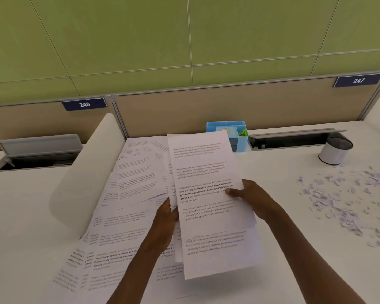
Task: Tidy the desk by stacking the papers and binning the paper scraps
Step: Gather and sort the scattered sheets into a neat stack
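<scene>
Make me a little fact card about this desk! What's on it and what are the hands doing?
held papers: a few printed sheets, lifted above the desk
left hand: grips the sheets' left edge
right hand: pinches the right edge, thumb on top
loose papers: many printed pages spread over the desk's left side, overlapping
paper scraps: small torn bits scattered on the right
bin: small white can beyond the scraps
organiser: blue box at the back
desk signs: 246 and 247

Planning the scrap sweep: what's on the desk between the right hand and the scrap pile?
Head view: only bare white desk lies between the right hand and the paper scraps.
</scene>
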The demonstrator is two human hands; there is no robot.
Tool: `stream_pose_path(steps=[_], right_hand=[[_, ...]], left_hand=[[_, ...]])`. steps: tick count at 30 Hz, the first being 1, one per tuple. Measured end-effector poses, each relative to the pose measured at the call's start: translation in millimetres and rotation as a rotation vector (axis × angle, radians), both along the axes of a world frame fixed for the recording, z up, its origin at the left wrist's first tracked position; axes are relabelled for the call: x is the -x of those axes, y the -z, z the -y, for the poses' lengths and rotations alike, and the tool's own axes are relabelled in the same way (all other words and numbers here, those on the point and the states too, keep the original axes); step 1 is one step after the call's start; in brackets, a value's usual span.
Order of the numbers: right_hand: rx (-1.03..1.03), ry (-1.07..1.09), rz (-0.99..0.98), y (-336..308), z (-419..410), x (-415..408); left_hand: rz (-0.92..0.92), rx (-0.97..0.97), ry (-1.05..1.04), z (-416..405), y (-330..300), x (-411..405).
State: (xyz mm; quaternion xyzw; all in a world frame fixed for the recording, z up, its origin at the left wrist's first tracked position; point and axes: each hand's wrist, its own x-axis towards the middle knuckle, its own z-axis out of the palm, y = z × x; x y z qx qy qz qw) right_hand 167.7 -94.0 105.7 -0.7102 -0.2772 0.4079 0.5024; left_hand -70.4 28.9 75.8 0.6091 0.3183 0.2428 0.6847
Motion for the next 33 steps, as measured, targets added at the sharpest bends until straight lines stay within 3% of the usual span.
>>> stream_pose_path(steps=[5, 11, 14, 24, 33], right_hand=[[-0.147, 0.208, 0.115, 4, -10, 23], [-0.35, 0.326, 0.288, -12, -18, 31], [-0.42, 0.337, 0.334, -15, -18, 31], [-0.387, 0.205, 0.2, 26, 1, 45], [-0.388, 0.226, 0.22, 12, -2, 45]], left_hand=[[-0.082, 0.1, -0.195, 5, -5, -7], [-0.005, -0.269, -0.219, 6, -23, -21], [-0.013, -0.32, -0.3, 8, -25, -26], [-0.11, -0.415, -0.357, 27, 0, -16], [-0.116, -0.499, -0.403, 26, -7, -18]])
